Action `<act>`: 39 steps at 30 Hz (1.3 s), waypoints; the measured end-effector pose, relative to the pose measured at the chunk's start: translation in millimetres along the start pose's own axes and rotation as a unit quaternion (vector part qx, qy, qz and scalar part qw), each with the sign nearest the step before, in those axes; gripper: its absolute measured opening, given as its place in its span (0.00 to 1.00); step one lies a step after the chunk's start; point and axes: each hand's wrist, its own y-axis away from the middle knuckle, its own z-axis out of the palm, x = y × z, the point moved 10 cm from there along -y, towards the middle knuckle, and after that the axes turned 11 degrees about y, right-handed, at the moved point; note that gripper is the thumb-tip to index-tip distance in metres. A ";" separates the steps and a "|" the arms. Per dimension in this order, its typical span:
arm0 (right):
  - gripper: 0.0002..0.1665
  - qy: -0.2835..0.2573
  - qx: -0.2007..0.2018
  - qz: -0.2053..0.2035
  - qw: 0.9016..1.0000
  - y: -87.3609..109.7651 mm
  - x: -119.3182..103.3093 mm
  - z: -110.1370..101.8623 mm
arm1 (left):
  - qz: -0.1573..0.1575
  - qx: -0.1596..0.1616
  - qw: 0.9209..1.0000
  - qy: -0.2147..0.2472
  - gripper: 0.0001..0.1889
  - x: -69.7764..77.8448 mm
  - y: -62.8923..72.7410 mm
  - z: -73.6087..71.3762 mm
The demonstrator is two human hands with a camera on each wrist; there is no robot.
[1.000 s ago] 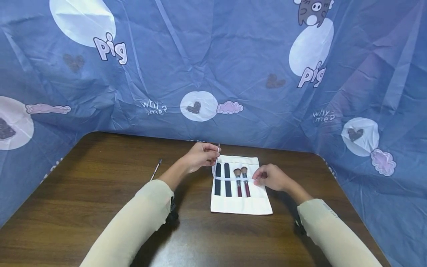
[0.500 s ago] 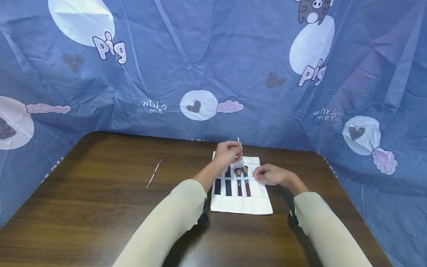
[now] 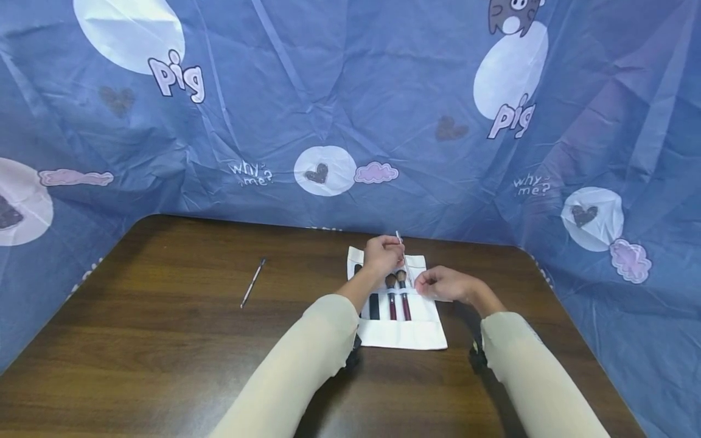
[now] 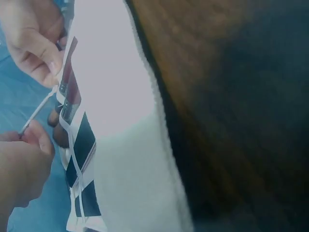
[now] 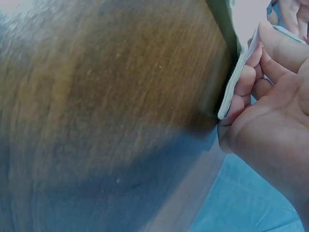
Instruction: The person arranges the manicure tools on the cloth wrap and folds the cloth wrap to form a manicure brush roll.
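The brown table [image 3: 164, 365] bears a spread white cloth roll [image 3: 397, 336]. My right hand [image 3: 449, 285] pinches its band [image 4: 71, 138] beside two red-handled brushes [image 3: 406, 307]; my left hand [image 3: 382, 253], above the roll, pinches a slim pale stick [image 4: 38, 111], its lower end near that band.

Brush holder [image 3: 402, 336], right of centre: matt cloth. Tabletop [image 3: 164, 340], lower frame: glossy wood grain. Backdrop [image 3: 246, 109], upper frame: creased sheeting.

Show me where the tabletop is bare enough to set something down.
Bare table lies either side of the loose thin tool, and between the sleeves up to the white roll. Crowded: the roll itself, with brushes, dark strips, the left hand above and the right hand at its edge.
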 end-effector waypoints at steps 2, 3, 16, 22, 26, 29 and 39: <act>0.08 -0.002 -0.001 0.001 1.000 -0.6 0.1 0.1 | -0.003 -0.007 0.999 -0.040 0.11 -1.8 -0.8 2.2; 0.07 -0.002 -0.002 0.000 1.000 -0.7 -0.1 0.2 | -0.005 -0.010 0.998 -0.058 0.12 -3.1 -1.7 3.1; 0.08 -0.008 -0.006 0.007 1.000 -0.8 3.2 3.0 | -0.022 -0.046 0.989 -0.142 0.11 -11.5 -6.9 17.0; 0.08 -0.002 -0.006 0.007 1.000 -0.6 0.2 2.2 | 0.017 -0.102 0.966 -0.239 0.25 -6.4 -3.9 25.5; 0.08 -0.005 -0.005 0.014 1.000 -0.1 0.3 1.0 | 0.045 -0.132 0.931 -0.337 0.18 -4.1 -3.3 29.5; 0.08 -0.006 -0.006 0.010 1.000 -0.6 0.2 1.1 | 0.053 -0.147 0.916 -0.369 0.15 -4.8 -2.8 31.5; 0.08 -0.007 -0.008 0.009 1.000 -0.3 -0.3 0.9 | 0.071 -0.175 0.862 -0.471 0.07 -5.6 3.5 36.8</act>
